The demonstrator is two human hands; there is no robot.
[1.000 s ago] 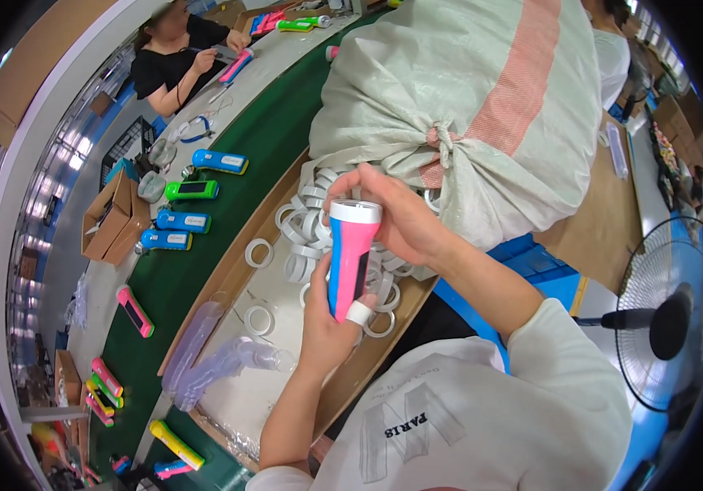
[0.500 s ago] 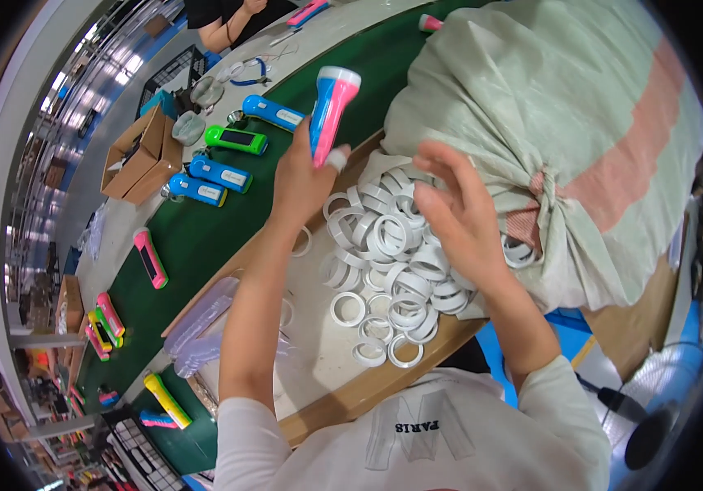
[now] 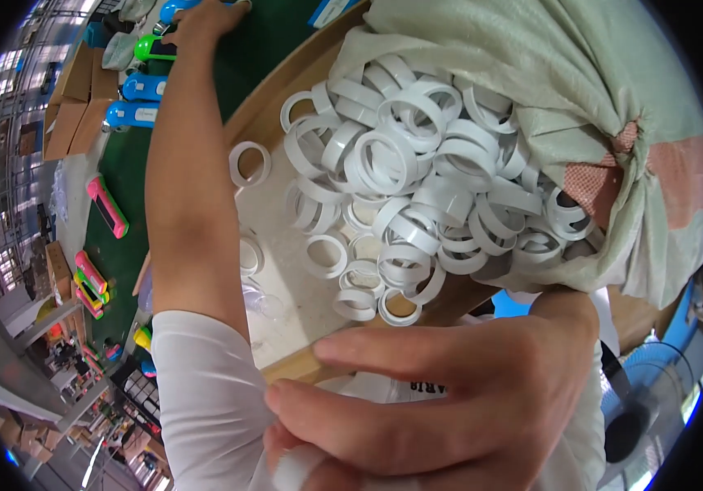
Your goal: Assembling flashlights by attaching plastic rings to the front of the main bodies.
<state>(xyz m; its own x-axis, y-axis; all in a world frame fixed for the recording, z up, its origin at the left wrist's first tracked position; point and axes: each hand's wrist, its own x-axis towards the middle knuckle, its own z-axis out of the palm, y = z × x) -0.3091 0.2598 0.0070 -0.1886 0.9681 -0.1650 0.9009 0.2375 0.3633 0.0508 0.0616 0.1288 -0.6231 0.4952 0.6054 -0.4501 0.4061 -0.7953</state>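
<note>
My left arm reaches far up the green table top. My left hand lies at the picture's top edge beside a blue lamp and a green lamp; its fingers are partly cut off, so a grip cannot be made out. My right hand is very close to the camera at the bottom, fingers stretched leftward against my white left sleeve, with a white cover on one fingertip. A heap of white plastic rings lies on a shallow cardboard tray between the arms.
A big pale green woven sack with a pink stripe leans over the rings on the right. Two blue lamps and pink lamps lie on the green top. Cardboard boxes stand at the left, a fan at the lower right.
My left hand has carried the pink lamp further up the table, out to the top edge. My right hand left the rings and came close under the camera, by my left sleeve.
</note>
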